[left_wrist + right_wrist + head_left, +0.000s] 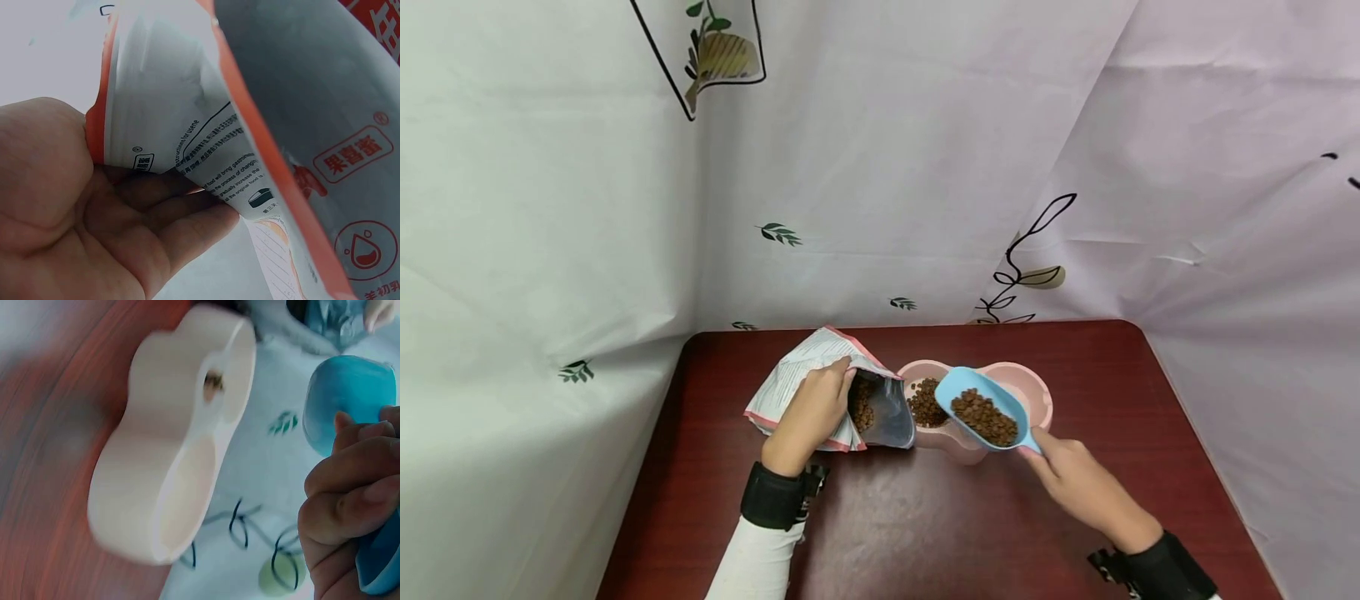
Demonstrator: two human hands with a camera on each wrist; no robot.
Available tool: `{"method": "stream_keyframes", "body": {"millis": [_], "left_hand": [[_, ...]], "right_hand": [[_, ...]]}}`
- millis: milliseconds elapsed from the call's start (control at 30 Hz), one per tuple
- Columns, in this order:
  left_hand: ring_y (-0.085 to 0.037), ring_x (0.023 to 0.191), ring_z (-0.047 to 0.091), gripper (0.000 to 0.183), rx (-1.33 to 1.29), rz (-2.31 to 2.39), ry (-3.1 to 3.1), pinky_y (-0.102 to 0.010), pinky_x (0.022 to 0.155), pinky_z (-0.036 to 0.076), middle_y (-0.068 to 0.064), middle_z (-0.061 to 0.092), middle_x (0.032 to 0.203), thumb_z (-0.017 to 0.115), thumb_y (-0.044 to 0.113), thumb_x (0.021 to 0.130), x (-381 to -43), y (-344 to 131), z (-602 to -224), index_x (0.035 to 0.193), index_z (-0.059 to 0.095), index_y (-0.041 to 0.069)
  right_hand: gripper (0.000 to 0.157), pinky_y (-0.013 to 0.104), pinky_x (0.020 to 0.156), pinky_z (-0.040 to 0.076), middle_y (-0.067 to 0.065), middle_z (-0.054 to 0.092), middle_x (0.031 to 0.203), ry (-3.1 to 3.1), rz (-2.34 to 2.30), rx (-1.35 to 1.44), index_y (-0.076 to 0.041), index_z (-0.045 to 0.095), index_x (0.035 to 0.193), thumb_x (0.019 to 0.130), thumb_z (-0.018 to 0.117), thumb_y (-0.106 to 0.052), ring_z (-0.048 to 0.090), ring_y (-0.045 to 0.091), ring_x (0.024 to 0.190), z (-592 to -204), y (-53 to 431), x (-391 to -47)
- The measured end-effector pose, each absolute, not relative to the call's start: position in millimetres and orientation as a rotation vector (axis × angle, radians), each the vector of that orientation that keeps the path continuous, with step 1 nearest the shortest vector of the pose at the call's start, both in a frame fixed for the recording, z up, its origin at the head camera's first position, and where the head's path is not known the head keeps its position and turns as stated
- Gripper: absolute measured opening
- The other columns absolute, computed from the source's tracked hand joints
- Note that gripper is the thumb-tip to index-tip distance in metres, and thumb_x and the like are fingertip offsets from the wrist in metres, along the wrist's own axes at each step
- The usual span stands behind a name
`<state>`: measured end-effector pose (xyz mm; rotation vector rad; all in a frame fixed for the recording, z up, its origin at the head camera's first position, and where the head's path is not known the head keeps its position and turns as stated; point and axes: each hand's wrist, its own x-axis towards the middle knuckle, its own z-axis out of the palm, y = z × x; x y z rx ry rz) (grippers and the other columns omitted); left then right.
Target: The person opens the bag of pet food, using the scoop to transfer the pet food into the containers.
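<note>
In the head view my left hand [816,408] grips the edge of a white pet food bag [801,367] with red trim. The bag lies with its mouth toward the right, showing brown kibble [862,408] inside. The left wrist view has my fingers [194,234] tucked behind a fold of the printed bag. My right hand [1078,483] holds a light blue scoop [951,382] by its handle. Kibble [985,418] fills much of the scoop, which overlaps the middle of a pink pet bowl [1041,392] in the head view. More kibble [927,404] sits in the bowl's left compartment.
The dark red table [895,517] carries the bag and bowl near its back edge. A pale cloth [880,150] with leaf prints hangs behind and along the sides. Black bands [772,497] are strapped round both wrists.
</note>
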<state>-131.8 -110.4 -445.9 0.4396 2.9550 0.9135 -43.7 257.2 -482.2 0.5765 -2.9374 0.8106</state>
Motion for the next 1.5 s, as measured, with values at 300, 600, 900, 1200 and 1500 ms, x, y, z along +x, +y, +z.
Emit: {"method": "stream_keyframes", "body": {"millis": [300,600,900,1200,1500], "left_hand": [[-0.039,0.129,0.062,0.044,0.403,0.921,2.926,-0.052,0.1,0.055,-0.026,0.062,0.141,0.044,0.02,0.112,-132,-111,-444,0.147,0.052,-0.006],[-0.039,0.13,0.061,0.044,0.408,0.928,2.923,-0.052,0.101,0.055,-0.026,0.061,0.141,0.046,0.019,0.112,-131,-110,-447,0.147,0.053,-0.006],[-0.038,0.128,0.063,0.043,0.424,0.911,2.94,-0.052,0.101,0.055,-0.025,0.062,0.14,0.046,0.02,0.112,-131,-110,-448,0.145,0.055,-0.005],[-0.038,0.128,0.063,0.041,0.412,0.899,2.945,-0.052,0.102,0.055,-0.025,0.064,0.139,0.047,0.019,0.112,-129,-108,-447,0.142,0.057,-0.005],[-0.038,0.128,0.063,0.04,0.408,0.903,2.958,-0.051,0.101,0.055,-0.024,0.064,0.138,0.047,0.02,0.112,-130,-108,-445,0.141,0.059,-0.005]], "right_hand": [[0.012,0.024,0.056,0.034,-0.009,0.04,0.069,-3.104,0.787,0.451,-0.008,0.059,0.106,0.108,0.057,-0.02,0.039,0.0,0.062,-477,305,-55],[0.033,0.027,0.058,0.04,0.004,0.072,0.094,-3.276,0.692,0.424,0.003,0.062,0.12,0.109,0.055,-0.028,0.053,0.005,0.071,-473,333,-66],[0.031,0.026,0.059,0.039,-0.005,0.058,0.079,-3.437,0.655,0.518,0.0,0.064,0.108,0.109,0.054,-0.03,0.046,0.004,0.066,-464,348,-87],[0.025,0.026,0.057,0.039,-0.003,0.053,0.073,-3.515,0.527,0.648,-0.001,0.065,0.101,0.105,0.059,-0.024,0.045,0.007,0.062,-451,344,-108],[0.024,0.026,0.054,0.036,-0.002,0.044,0.067,-3.556,0.293,0.701,-0.009,0.057,0.084,0.102,0.063,-0.023,0.043,0.01,0.058,-444,334,-124]]}}
